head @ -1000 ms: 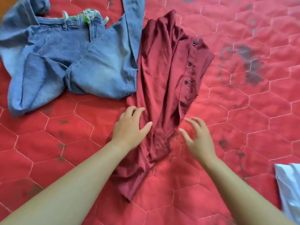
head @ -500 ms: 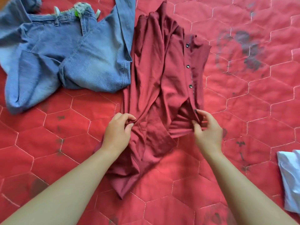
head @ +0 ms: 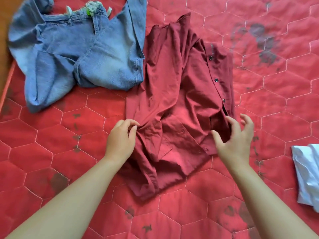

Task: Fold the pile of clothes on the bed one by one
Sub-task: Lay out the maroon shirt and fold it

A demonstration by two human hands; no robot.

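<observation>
Maroon shirt lies crumpled mid-bed; its upper left edge touches the blue jeans; its buttoned right edge borders open quilt; a white garment sits well apart at the right margin. Left hand pinches a fold at the shirt's left edge between thumb and fingers; right hand is spread wide, holding nothing, over the shirt's lower right edge. Red bed cover: hexagon stitching, dark stains.
</observation>
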